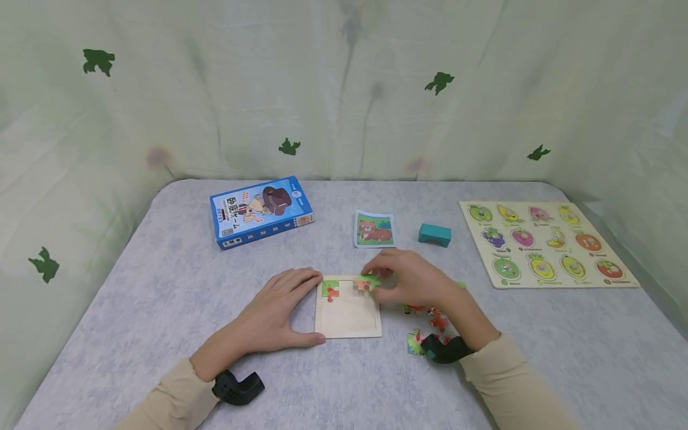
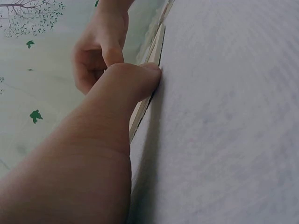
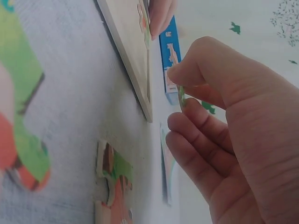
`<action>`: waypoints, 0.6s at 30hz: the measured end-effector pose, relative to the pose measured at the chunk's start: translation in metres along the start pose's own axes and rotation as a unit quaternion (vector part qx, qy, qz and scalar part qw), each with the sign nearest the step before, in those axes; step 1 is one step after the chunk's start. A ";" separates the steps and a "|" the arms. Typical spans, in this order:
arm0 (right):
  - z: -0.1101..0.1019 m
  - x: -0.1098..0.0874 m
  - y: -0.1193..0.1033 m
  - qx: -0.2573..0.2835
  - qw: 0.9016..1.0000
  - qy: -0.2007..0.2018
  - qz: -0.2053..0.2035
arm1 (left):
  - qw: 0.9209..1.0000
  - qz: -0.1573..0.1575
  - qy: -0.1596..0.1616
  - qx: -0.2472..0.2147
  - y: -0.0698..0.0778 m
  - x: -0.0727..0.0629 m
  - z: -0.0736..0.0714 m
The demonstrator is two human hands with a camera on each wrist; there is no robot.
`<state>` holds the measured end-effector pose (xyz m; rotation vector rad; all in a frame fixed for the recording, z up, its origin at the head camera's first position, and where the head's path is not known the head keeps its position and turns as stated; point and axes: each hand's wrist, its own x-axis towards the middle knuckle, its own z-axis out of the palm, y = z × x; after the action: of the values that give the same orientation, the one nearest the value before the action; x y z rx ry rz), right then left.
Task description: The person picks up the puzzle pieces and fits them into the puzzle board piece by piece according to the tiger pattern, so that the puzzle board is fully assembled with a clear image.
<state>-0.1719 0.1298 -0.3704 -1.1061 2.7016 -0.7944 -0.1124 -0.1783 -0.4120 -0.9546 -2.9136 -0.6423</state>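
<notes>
Puzzle in progress on a bench (image 1: pixel 161 275). A green-and-orange puzzle piece (image 1: pixel 366 282) is at the upper right corner of a shallow wooden tray (image 1: pixel 349 316), pinched between the thumb and fingers of the right hand (image 1: pixel 411 278); whether it touches the tray cannot be told. A second piece, the corner piece (image 1: pixel 329 288), lies in the tray's upper left corner. The left hand (image 1: pixel 276 313) is open at the tray's left side, its fingers extended to the upper left corner and its thumb at the lower left. Loose pieces (image 1: pixel 439 321) lie to the right of the tray, partly hidden by the right forearm.

Beyond the tray lie a picture card (image 1: pixel 374 230) showing an animal on green and, to its right, a teal block (image 1: pixel 435 230). A blue box (image 1: pixel 260 212) with a hatted cartoon figure lies at the far left; a board (image 1: pixel 540 234) of fruit pictures lies at the far right. Both arms have beige sleeves (image 1: pixel 177 397) and black wrist devices (image 1: pixel 236 388). A pale curtain (image 1: pixel 322 71) with green cutouts (image 1: pixel 98 61) surrounds the bench.
</notes>
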 end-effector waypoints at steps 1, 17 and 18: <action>0.001 0.001 -0.001 0.001 1.000 0.001 -0.002 | 1.000 0.000 0.000 0.001 0.000 0.000 0.000; 0.010 0.015 -0.011 0.001 1.000 -0.018 -0.025 | 1.000 0.002 -0.001 -0.006 -0.002 -0.001 -0.001; 0.011 0.016 -0.011 0.000 1.000 -0.019 -0.024 | 1.000 0.003 -0.001 -0.008 -0.002 -0.001 -0.001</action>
<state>-0.1732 0.1081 -0.3727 -1.1788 2.6531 -0.7731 -0.1129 -0.1804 -0.4123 -0.9651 -2.9119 -0.6643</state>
